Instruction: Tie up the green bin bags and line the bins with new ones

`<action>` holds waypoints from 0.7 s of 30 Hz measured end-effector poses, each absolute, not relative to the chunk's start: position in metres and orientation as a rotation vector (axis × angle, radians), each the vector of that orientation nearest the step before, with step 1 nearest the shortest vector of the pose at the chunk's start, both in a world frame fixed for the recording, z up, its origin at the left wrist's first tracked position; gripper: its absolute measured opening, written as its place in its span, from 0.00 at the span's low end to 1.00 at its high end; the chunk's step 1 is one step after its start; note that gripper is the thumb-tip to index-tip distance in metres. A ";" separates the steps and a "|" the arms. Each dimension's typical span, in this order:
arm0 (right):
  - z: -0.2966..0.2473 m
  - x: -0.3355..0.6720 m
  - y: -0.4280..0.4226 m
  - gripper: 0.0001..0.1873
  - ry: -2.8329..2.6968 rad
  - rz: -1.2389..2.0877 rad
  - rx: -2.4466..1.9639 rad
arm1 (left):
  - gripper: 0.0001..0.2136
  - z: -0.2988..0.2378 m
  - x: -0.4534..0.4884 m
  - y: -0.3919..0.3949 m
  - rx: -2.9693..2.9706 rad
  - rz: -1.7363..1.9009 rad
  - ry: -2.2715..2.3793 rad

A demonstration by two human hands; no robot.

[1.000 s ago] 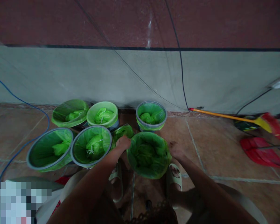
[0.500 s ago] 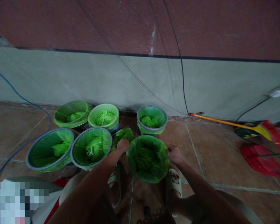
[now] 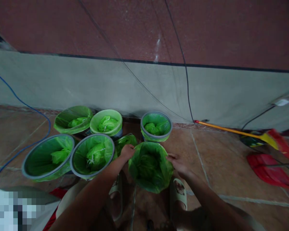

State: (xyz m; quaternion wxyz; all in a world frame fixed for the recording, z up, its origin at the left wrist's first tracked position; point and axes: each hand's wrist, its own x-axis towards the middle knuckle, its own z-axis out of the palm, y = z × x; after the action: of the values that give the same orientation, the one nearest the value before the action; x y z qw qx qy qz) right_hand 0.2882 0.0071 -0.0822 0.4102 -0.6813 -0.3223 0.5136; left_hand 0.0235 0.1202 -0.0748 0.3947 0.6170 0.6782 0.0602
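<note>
Bin [image 3: 156,184], lined with green plastic, sits between the two hands: left hand [image 3: 127,152] at its left rim, right hand [image 3: 177,163] at its right, neither clearly nearer. Its mouth looks roughly round, so no long axis stands out, and its base is hidden. The left fingers seem closed on the liner; whether the right ones grip or merely rest there, I cannot tell. Six lined bins altogether: this one, the rear bin [image 3: 156,138] just behind it, and four to its left, namely two grey-rimmed bins [image 3: 79,162] and two rearward bins [image 3: 107,134]. One green bag [image 3: 126,142] lies left of it, just beyond the left hand. Two slippers [image 3: 179,192] flank it; one broom [image 3: 227,129] and one dustpan [image 3: 267,166] lie well to its right.
</note>
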 end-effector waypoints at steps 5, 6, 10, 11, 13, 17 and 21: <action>-0.086 0.292 0.011 0.21 -0.725 1.178 -1.699 | 0.12 -0.068 0.026 0.120 1.652 0.167 1.853; -0.086 0.292 0.011 0.21 -0.720 1.155 -1.706 | 0.12 -0.068 0.027 0.118 1.677 0.161 1.891; -0.086 0.290 0.011 0.23 -0.696 1.116 -1.688 | 0.12 -0.068 0.029 0.113 1.722 0.131 1.993; -0.085 0.289 0.011 0.24 -0.691 1.118 -1.674 | 0.12 -0.068 0.029 0.113 1.717 0.132 2.002; -0.083 0.289 0.011 0.24 -0.695 1.141 -1.666 | 0.12 -0.069 0.029 0.115 1.710 0.135 1.942; -0.078 0.285 0.010 0.25 -0.709 1.269 -1.695 | 0.08 -0.071 0.031 0.117 1.710 0.105 1.724; -0.079 0.276 0.010 0.29 -0.772 1.414 -1.611 | 0.11 -0.075 0.034 0.114 1.690 0.103 1.630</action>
State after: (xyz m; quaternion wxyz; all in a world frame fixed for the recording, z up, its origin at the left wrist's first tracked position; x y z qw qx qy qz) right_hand 0.2757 0.0098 -0.0793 0.4184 -0.6421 -0.3077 0.5638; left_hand 0.0342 0.1139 -0.0751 0.3855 0.6634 0.6400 0.0404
